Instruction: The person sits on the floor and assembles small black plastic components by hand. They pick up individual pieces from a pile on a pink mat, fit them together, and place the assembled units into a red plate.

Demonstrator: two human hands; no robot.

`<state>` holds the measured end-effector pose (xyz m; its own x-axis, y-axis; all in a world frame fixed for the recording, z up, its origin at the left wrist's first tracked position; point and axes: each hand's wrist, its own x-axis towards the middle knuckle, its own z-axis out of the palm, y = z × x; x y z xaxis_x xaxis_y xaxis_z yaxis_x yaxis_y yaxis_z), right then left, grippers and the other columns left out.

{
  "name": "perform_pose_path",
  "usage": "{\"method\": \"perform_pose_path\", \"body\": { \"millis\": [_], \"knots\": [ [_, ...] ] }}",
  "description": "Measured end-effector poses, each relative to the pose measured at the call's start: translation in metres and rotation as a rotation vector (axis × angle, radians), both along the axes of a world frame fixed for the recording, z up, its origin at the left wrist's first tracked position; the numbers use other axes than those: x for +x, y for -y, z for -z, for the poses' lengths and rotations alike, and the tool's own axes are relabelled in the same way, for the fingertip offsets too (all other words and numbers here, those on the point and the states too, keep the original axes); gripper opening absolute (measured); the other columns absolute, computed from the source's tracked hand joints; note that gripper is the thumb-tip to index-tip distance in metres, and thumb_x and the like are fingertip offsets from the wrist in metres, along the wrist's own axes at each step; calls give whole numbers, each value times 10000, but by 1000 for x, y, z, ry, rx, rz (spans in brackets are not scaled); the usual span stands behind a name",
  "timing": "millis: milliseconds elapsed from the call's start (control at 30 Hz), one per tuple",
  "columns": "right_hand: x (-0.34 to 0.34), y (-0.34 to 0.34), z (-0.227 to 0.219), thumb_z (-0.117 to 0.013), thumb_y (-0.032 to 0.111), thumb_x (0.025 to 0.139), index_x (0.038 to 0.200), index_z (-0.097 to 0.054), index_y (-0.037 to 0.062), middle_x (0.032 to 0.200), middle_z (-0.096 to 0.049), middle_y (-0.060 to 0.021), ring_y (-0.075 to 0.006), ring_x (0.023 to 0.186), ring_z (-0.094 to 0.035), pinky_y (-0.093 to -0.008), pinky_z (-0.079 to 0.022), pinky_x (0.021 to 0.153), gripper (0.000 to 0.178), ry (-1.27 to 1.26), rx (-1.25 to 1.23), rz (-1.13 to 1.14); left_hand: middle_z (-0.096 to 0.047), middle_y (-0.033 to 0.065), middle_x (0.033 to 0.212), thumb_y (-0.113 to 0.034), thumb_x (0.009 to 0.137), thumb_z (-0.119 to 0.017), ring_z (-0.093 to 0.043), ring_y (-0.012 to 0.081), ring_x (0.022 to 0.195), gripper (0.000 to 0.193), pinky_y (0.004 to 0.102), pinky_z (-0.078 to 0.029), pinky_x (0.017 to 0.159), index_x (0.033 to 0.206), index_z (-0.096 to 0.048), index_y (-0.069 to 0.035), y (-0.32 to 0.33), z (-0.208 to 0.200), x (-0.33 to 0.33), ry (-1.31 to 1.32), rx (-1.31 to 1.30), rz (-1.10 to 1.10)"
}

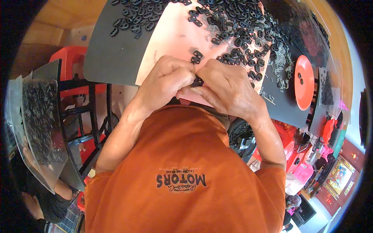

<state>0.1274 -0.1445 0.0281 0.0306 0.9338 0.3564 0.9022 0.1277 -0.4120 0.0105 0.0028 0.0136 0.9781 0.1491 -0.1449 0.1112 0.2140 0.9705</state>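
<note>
My left hand and my right hand meet over the near edge of a pink sheet. Both are closed, fingertips pinched around a small black two-holed plastic piece, mostly hidden by the fingers. Just beyond them lie a few loose black two-holed pieces. A large scatter of similar black pieces covers the far right of the sheet. Among and beside them are many tiny clear or greyish bits, too small to make out.
Under the sheet is a dark tabletop, with another black heap at far left. A red oval plate stands at right, holding a black piece. Left are a red stool, a tray of dark pieces and another person's arm.
</note>
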Motion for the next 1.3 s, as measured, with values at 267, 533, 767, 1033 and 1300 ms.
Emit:
{"method": "perform_pose_path", "body": {
  "millis": [267, 533, 767, 1033, 1300],
  "knots": [
    [-4, 2, 0, -638, 294, 784, 826, -530, 21, 701, -520, -111, -301, 626, -567, -394, -444, 526, 297, -177, -4, 63, -472, 12, 527, -149, 769, -451, -433, 80, 472, 247, 241, -344, 433, 578, -512, -4, -4, -2, -1, -36, 156, 54],
    [6, 18, 0, -576, 209, 861, 845, -542, 16, 688, -538, -140, -316, 639, -577, -407, -443, 541, 197, -309, 2, 190, -426, -19, 551, -215, 867, -511, -389, 53, 498, 307, 228, -316, 451, 632, -501, -17, 6, 5, -2, 50, 168, 7],
    [88, 137, -31, -553, 215, 912, 911, -620, -14, 742, -535, 32, -42, 680, -458, -209, -377, 576, 238, -345, 189, 1121, -394, -35, 543, -236, 900, -532, -337, 43, 512, 350, 238, -260, 456, 625, -488, -26, 3, 9, -5, 45, 190, 63],
    [130, 204, -19, -498, 285, 929, 1009, -617, 15, 732, -609, -132, -160, 669, -584, -305, -453, 626, 306, 76, -139, 1217, -402, -36, 547, -175, 883, -519, -357, 46, 505, 302, 235, -281, 456, 626, -487, -20, 1, 12, -4, 90, 230, 84],
    [71, 58, -29, -532, 119, 884, 1034, -584, -16, 902, -616, -169, -265, 787, -615, -325, -475, 718, 208, -149, -48, 637, -362, -46, 548, -90, 869, -527, -314, 34, 508, 219, 245, -270, 448, 669, -506, -4, 3, 11, -5, 109, 190, 80]
  ]
}}
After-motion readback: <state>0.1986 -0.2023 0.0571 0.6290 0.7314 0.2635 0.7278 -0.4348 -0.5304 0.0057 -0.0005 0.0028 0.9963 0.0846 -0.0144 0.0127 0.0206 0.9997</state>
